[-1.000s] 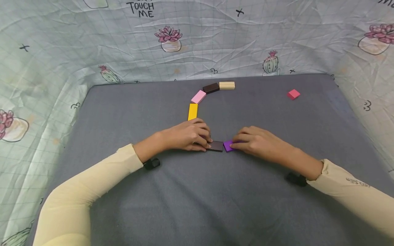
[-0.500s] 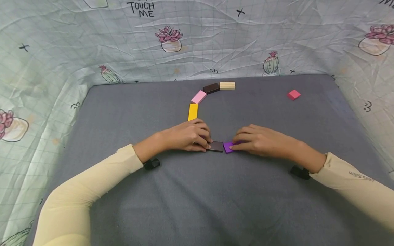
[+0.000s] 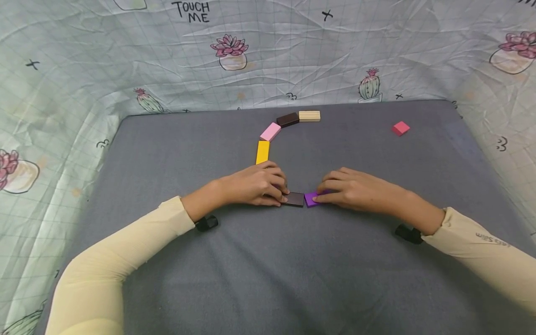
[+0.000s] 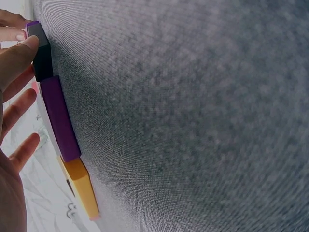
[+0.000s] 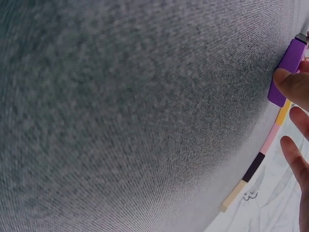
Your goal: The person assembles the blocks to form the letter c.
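Note:
In the head view my left hand (image 3: 257, 185) pinches a dark brown wooden block (image 3: 295, 199) lying flat on the grey cloth. The left wrist view shows the thumb (image 4: 19, 55) against its near side. My right hand (image 3: 351, 190) holds a purple block (image 3: 311, 199) between thumb and fingers, its left end right at the dark block's right end. A second purple block (image 4: 60, 118), hidden under my left hand from above, joins the dark block to a yellow block (image 3: 262, 152).
Beyond the yellow block the curved row goes on with a pink block (image 3: 270, 131), another dark brown block (image 3: 287, 120) and a plain wood block (image 3: 309, 116). A red block (image 3: 400, 128) lies alone at the back right. Patterned fabric (image 3: 293, 51) rises behind the grey surface.
The right hand has turned slightly, its wrist shifting a little right and away from me, and the purple block's angle has changed a little. My left hand and the other blocks have stayed put.

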Motion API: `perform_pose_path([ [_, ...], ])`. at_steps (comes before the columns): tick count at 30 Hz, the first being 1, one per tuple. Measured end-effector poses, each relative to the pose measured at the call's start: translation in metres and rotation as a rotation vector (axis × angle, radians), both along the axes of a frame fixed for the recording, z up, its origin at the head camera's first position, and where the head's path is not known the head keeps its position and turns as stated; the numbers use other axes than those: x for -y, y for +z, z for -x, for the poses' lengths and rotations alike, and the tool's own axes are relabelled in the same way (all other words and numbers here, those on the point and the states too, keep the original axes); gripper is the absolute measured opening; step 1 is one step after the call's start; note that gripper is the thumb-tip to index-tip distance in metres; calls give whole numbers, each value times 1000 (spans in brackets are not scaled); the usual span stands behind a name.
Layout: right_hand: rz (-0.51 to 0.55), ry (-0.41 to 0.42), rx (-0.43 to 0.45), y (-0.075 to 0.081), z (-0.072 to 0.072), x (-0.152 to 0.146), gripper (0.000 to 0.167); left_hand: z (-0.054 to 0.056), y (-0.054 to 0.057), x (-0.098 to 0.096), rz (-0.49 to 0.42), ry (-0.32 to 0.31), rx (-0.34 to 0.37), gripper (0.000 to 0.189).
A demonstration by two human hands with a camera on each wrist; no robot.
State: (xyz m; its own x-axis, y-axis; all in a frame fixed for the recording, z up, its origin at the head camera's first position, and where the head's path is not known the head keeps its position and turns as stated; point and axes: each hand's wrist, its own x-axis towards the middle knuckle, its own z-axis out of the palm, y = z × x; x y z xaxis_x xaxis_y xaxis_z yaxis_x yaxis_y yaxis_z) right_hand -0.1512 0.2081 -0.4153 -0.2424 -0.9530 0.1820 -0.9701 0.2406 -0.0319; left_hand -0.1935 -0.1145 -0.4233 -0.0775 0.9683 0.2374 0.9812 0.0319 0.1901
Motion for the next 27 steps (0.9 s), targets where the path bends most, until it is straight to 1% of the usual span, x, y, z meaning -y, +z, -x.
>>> perform_pose_path([
  [4,30,-19,23,5,2,-7,41,0,0,-1,-5,-5,-2,11],
  [5,52,-31,30,8,4,-11,40,0,0,-1,-5,-7,-4,11],
  [7,109,-70,40,13,12,-26,32,0,0,-2,-6,-11,-5,11],
  [8,145,-95,41,16,17,-36,30,0,-1,-2,-5,-10,-5,11],
  [9,173,-132,36,19,24,-48,32,0,-1,-2,-4,-11,-6,11],
  [10,196,-175,28,21,31,-60,31,0,-1,-1,-5,-9,-7,11],
  [13,237,-333,2,22,52,-99,28,0,-1,-1,-8,-4,-7,12],
  [14,238,-393,0,21,58,-111,33,1,-1,-1,-7,-3,-7,12],
  [16,230,-505,7,19,70,-134,51,0,1,-1,-7,-5,-7,12],
  [19,205,-625,40,15,83,-160,51,0,1,-1,-4,-7,-5,11],
  [22,157,-703,81,12,93,-177,49,0,2,-1,-11,-4,-4,9],
  [24,107,-749,114,10,98,-184,49,0,1,-1,-16,-5,1,9],
  [27,52,-793,159,7,103,-191,50,-1,0,0,-22,-8,8,9],
])
